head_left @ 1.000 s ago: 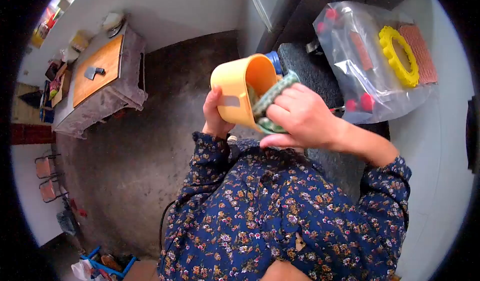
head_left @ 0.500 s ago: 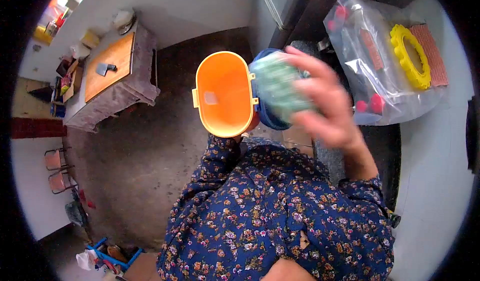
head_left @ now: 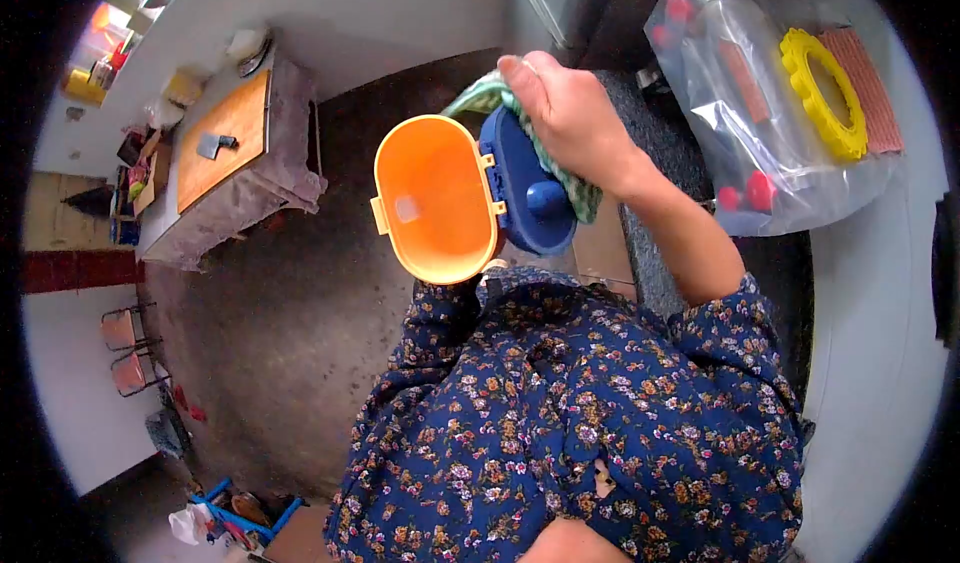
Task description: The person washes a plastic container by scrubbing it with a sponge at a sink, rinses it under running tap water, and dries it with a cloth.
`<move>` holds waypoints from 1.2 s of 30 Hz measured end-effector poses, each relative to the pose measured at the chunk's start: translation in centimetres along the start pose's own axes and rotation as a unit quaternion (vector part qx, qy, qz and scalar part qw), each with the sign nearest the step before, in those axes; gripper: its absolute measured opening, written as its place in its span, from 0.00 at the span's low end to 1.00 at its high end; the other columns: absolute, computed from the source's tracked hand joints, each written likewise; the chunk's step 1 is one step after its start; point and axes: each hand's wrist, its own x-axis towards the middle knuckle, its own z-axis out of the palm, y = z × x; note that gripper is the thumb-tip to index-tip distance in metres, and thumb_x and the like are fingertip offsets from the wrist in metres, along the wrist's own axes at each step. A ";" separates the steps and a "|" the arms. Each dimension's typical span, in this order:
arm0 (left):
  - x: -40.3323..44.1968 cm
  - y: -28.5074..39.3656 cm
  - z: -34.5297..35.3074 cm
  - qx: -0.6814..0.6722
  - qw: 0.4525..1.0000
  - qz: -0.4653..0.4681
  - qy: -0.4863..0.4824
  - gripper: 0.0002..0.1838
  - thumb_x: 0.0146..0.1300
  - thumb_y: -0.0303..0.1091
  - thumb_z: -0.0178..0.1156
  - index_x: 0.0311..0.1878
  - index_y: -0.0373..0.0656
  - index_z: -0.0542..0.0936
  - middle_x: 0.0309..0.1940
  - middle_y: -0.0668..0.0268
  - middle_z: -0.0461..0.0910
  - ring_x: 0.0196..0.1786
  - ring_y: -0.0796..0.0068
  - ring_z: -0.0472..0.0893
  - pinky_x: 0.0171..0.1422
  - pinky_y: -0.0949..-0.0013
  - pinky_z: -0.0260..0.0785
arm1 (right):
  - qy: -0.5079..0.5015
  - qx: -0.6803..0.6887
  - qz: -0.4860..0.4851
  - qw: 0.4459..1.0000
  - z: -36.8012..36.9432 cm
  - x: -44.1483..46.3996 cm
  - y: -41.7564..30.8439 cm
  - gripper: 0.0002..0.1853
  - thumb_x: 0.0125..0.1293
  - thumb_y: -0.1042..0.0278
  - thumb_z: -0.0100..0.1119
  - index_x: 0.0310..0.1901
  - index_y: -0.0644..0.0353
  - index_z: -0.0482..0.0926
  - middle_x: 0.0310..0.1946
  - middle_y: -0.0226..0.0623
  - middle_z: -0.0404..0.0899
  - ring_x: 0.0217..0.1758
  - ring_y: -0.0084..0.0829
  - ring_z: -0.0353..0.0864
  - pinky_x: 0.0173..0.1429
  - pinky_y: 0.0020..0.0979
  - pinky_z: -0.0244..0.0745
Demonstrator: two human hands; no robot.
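A yellow oval container (head_left: 437, 200) faces the camera with its opening, and its inside looks orange and bare. Its dark blue lid (head_left: 530, 188) hangs open on hinges at the container's right side. My right hand (head_left: 568, 113) is closed on a green cloth (head_left: 582, 195), which lies against the lid's far edge and outer side. The container hides my left hand; only the sleeve below it shows.
A wooden board (head_left: 225, 143) with a cleaver (head_left: 212, 145) lies on a cloth-covered table at the left. At the upper right, a clear plastic bag (head_left: 720, 113) lies by a yellow ring (head_left: 797, 63). Folding chairs (head_left: 128, 353) stand far left.
The cloth has come out of the container and moved right to the lid. The container has turned its opening toward the camera, and its lid has come into full view.
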 end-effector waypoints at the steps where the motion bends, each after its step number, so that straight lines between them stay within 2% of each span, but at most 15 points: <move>1: -0.1 0.0 -0.1 -0.005 1.000 -0.001 0.001 0.33 0.64 0.57 0.45 0.65 0.44 0.62 0.62 0.59 0.66 0.62 0.60 0.69 0.66 0.56 0.61 | 0.018 -0.013 0.005 1.000 0.2 0.4 0.9 0.28 0.69 0.44 0.40 0.34 0.66 0.74 0.27 0.56 0.76 0.38 0.55 0.77 0.41 0.44 0.72; 5: 0.0 -0.1 -0.4 -0.015 1.000 0.002 -0.005 0.32 0.65 0.56 0.45 0.65 0.44 0.62 0.62 0.59 0.66 0.62 0.61 0.69 0.67 0.56 0.61 | 0.064 -0.126 0.042 0.989 -0.6 2.3 5.2 0.25 0.66 0.46 0.45 0.37 0.63 0.77 0.33 0.55 0.78 0.39 0.52 0.78 0.44 0.45 0.73; 7: 0.1 -0.1 -0.6 -0.010 1.000 0.012 -0.011 0.31 0.65 0.55 0.45 0.65 0.44 0.62 0.62 0.59 0.66 0.62 0.61 0.68 0.67 0.56 0.60 | 0.097 -0.022 0.121 0.988 -2.5 2.5 5.5 0.22 0.65 0.48 0.48 0.38 0.63 0.78 0.33 0.53 0.78 0.38 0.51 0.79 0.45 0.43 0.73; 9: 0.3 0.3 -0.9 -0.008 1.000 0.025 -0.012 0.31 0.65 0.55 0.45 0.65 0.44 0.62 0.63 0.60 0.66 0.62 0.61 0.68 0.67 0.56 0.60 | 0.178 0.028 0.002 0.984 -3.5 2.0 3.4 0.21 0.64 0.50 0.51 0.40 0.63 0.78 0.33 0.52 0.78 0.38 0.49 0.79 0.44 0.41 0.73; 10: 0.5 0.5 -0.9 -0.005 0.999 0.030 -0.015 0.31 0.66 0.55 0.45 0.65 0.44 0.62 0.63 0.60 0.66 0.63 0.61 0.68 0.67 0.56 0.60 | 0.203 -0.041 -0.082 0.975 -4.0 1.9 1.9 0.17 0.66 0.57 0.53 0.45 0.64 0.78 0.37 0.42 0.77 0.37 0.34 0.77 0.44 0.33 0.71; 11: 0.7 0.6 -0.8 -0.001 0.999 0.034 -0.019 0.31 0.66 0.54 0.45 0.65 0.44 0.62 0.63 0.60 0.66 0.63 0.61 0.68 0.67 0.56 0.60 | 0.223 -0.075 -0.188 0.953 -3.8 1.6 0.4 0.17 0.63 0.55 0.54 0.40 0.62 0.79 0.40 0.49 0.75 0.44 0.47 0.76 0.45 0.40 0.72; 14: 1.3 0.6 -0.1 0.017 0.998 0.045 -0.031 0.30 0.66 0.54 0.44 0.65 0.44 0.62 0.63 0.60 0.65 0.63 0.61 0.68 0.68 0.56 0.60 | 0.111 -0.137 -0.323 0.930 -0.7 -1.2 -2.5 0.14 0.59 0.57 0.57 0.36 0.61 0.77 0.40 0.44 0.73 0.46 0.42 0.73 0.46 0.38 0.72; 15: 1.4 0.5 0.1 0.026 0.998 0.049 -0.035 0.30 0.66 0.53 0.44 0.65 0.44 0.62 0.63 0.60 0.65 0.63 0.61 0.68 0.68 0.56 0.59 | 0.106 -0.082 -0.261 0.956 1.2 -3.0 -3.2 0.14 0.58 0.57 0.58 0.36 0.60 0.77 0.41 0.40 0.72 0.47 0.39 0.72 0.46 0.36 0.73; 20: 1.3 0.6 0.0 0.035 0.997 0.064 -0.028 0.29 0.67 0.52 0.44 0.65 0.45 0.62 0.63 0.61 0.65 0.63 0.61 0.68 0.68 0.56 0.59 | 0.124 -0.113 -0.268 0.949 1.2 -6.0 -2.1 0.12 0.52 0.65 0.62 0.37 0.60 0.78 0.44 0.36 0.73 0.46 0.38 0.73 0.45 0.34 0.74; 25: 1.8 1.1 1.9 -0.078 0.985 0.032 0.154 0.26 0.67 0.48 0.46 0.64 0.45 0.63 0.62 0.60 0.67 0.64 0.62 0.66 0.70 0.55 0.56 | 0.079 -0.177 -0.170 0.966 -0.9 -7.6 2.5 0.08 0.55 0.66 0.60 0.33 0.61 0.77 0.37 0.40 0.74 0.38 0.41 0.75 0.41 0.39 0.74; 26: 1.5 1.2 0.2 -0.088 0.996 -0.013 0.028 0.26 0.67 0.48 0.46 0.64 0.45 0.63 0.62 0.60 0.66 0.64 0.60 0.66 0.69 0.53 0.56 | 0.098 -0.175 -0.137 0.970 -1.1 -7.4 3.9 0.08 0.57 0.66 0.58 0.32 0.62 0.77 0.35 0.41 0.74 0.37 0.42 0.75 0.40 0.40 0.73; 27: 1.6 1.0 0.1 -0.082 0.996 -0.006 0.017 0.27 0.66 0.49 0.47 0.64 0.45 0.63 0.62 0.59 0.66 0.64 0.59 0.66 0.68 0.50 0.57 | 0.122 -0.173 -0.102 0.972 -1.5 -6.7 4.2 0.09 0.59 0.65 0.57 0.30 0.63 0.76 0.33 0.42 0.73 0.36 0.43 0.75 0.39 0.41 0.72; 31: 1.3 -0.1 0.5 -0.102 0.994 -0.035 0.005 0.29 0.66 0.51 0.47 0.65 0.45 0.63 0.63 0.58 0.65 0.64 0.56 0.65 0.67 0.45 0.57 | 0.178 0.006 -0.023 0.984 -4.0 -5.6 2.8 0.15 0.64 0.60 0.54 0.34 0.67 0.78 0.32 0.42 0.75 0.37 0.40 0.76 0.42 0.33 0.71; 33: 1.3 0.2 -0.2 -0.114 0.992 -0.051 0.020 0.30 0.65 0.52 0.46 0.65 0.45 0.62 0.65 0.57 0.63 0.66 0.56 0.64 0.69 0.45 0.55 | 0.114 0.121 0.055 0.984 -4.0 -5.5 3.5 0.14 0.65 0.61 0.54 0.40 0.66 0.78 0.36 0.37 0.77 0.40 0.29 0.76 0.44 0.28 0.71; 36: 1.6 0.4 -1.5 -0.132 0.986 -0.056 0.080 0.30 0.64 0.53 0.47 0.64 0.45 0.64 0.62 0.57 0.66 0.64 0.57 0.66 0.66 0.47 0.59 | -0.038 0.432 0.214 0.875 -2.2 -5.8 4.3 0.17 0.65 0.66 0.54 0.52 0.65 0.72 0.41 0.32 0.77 0.46 0.20 0.74 0.49 0.24 0.70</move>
